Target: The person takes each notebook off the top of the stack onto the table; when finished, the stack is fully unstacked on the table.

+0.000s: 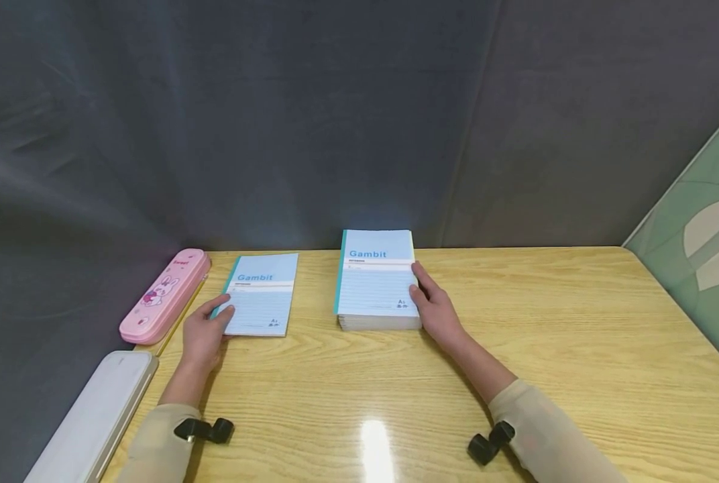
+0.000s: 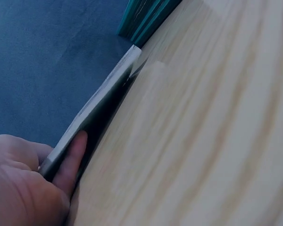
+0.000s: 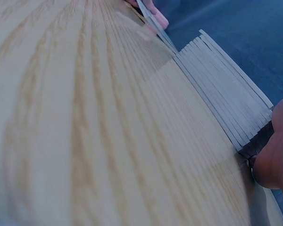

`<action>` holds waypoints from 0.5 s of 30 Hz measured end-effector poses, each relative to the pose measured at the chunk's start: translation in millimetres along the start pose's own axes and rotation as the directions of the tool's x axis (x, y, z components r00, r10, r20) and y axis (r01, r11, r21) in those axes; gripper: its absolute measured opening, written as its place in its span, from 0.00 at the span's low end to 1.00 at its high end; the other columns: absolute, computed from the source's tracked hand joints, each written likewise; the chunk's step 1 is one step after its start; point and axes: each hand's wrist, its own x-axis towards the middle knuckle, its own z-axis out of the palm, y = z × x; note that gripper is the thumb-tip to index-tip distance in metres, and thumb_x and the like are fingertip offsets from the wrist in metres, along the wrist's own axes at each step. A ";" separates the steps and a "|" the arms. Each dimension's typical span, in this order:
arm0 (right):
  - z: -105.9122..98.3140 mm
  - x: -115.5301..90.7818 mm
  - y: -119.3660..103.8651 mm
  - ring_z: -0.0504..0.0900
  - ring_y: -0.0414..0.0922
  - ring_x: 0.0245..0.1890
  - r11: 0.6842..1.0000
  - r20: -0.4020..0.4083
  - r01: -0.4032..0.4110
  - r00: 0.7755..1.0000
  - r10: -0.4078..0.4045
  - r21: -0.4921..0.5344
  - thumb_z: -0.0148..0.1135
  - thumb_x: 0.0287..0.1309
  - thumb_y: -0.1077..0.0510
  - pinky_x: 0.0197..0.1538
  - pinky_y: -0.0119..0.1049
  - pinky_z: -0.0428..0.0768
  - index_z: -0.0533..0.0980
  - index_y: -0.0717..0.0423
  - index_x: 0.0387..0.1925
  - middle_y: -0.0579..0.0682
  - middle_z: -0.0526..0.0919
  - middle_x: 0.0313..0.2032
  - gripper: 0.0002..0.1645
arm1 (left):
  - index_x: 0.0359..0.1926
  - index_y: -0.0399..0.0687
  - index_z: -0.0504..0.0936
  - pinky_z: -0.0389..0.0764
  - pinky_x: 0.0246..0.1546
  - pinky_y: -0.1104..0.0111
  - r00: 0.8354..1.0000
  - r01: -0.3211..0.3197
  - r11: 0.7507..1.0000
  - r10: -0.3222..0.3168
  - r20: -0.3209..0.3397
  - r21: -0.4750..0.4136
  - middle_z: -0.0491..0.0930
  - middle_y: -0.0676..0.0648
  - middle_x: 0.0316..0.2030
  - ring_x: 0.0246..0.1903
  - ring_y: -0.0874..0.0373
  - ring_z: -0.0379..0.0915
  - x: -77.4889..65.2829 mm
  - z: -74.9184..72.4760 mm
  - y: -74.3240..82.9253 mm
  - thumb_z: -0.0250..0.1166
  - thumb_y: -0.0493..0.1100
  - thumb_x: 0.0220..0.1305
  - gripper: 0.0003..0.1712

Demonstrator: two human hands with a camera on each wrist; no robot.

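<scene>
On the left lies a blue-and-white "Gambit" notebook [image 1: 261,305] with a teal spine. My left hand [image 1: 204,333] pinches its spine side. The left wrist view shows that notebook [image 2: 96,106] lifted at the held edge and tilted, a finger [image 2: 71,162] beneath it. A stack of matching notebooks [image 1: 375,282] stands at the back middle. Against its right side rests my right hand [image 1: 439,310], fingers and thumb along the edge. From the right wrist, the stack's page edges [image 3: 221,89] show, with the right hand [image 3: 278,150] at the near end.
A pink pencil case [image 1: 166,295] with a rabbit picture lies at the left edge, beside a thin yellow stick [image 1: 181,315]. Nearer is a long white case [image 1: 96,416]. A dark cloth [image 1: 335,121] hangs behind the wooden table [image 1: 311,402]. A green patterned panel [image 1: 709,241] borders the right.
</scene>
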 end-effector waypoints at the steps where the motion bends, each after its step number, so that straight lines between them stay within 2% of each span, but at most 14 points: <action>1: 0.1 0.0 -0.2 0.44 0.45 0.79 1.000 -0.001 0.000 1.000 0.000 -0.001 0.42 0.81 0.54 0.78 0.45 0.46 0.50 0.53 0.80 0.47 0.48 0.80 0.33 | 0.69 0.38 0.74 0.82 0.39 0.79 1.000 0.003 1.000 -0.003 -0.013 0.025 0.67 0.38 0.67 0.45 0.63 0.77 0.1 -0.6 0.4 0.60 0.40 0.75 0.25; 4: -0.4 0.3 -0.1 0.43 0.47 0.79 1.000 0.003 0.007 1.000 -0.007 -0.004 0.42 0.81 0.55 0.78 0.47 0.46 0.50 0.54 0.80 0.49 0.47 0.80 0.33 | 0.67 0.38 0.76 0.78 0.53 0.75 0.998 0.014 0.995 -0.009 -0.057 0.094 0.65 0.39 0.71 0.59 0.55 0.69 0.7 -2.2 2.2 0.62 0.40 0.73 0.25; 7: -0.8 0.3 0.9 0.43 0.47 0.79 1.000 0.000 0.006 1.000 -0.006 -0.002 0.42 0.81 0.55 0.78 0.47 0.46 0.50 0.55 0.80 0.49 0.48 0.80 0.33 | 0.66 0.38 0.76 0.70 0.66 0.65 0.996 0.021 0.988 -0.007 -0.089 0.151 0.64 0.37 0.72 0.69 0.50 0.59 1.5 -4.7 4.1 0.62 0.40 0.72 0.24; 10: -1.0 0.8 1.6 0.44 0.48 0.79 1.000 0.000 0.013 1.000 -0.013 -0.001 0.43 0.81 0.55 0.78 0.47 0.46 0.50 0.55 0.80 0.49 0.48 0.80 0.33 | 0.66 0.37 0.77 0.64 0.70 0.57 0.994 0.019 0.984 0.001 -0.111 0.179 0.65 0.36 0.71 0.71 0.47 0.56 2.2 -9.4 5.6 0.63 0.39 0.71 0.24; 15: -0.9 0.9 2.0 0.44 0.48 0.79 1.000 0.004 0.029 1.000 -0.029 0.006 0.43 0.81 0.56 0.78 0.46 0.47 0.50 0.56 0.80 0.50 0.48 0.79 0.33 | 0.65 0.36 0.77 0.63 0.71 0.55 0.991 -0.005 0.978 0.032 -0.127 0.208 0.66 0.36 0.70 0.72 0.46 0.56 5.0 -19.3 5.1 0.63 0.39 0.71 0.24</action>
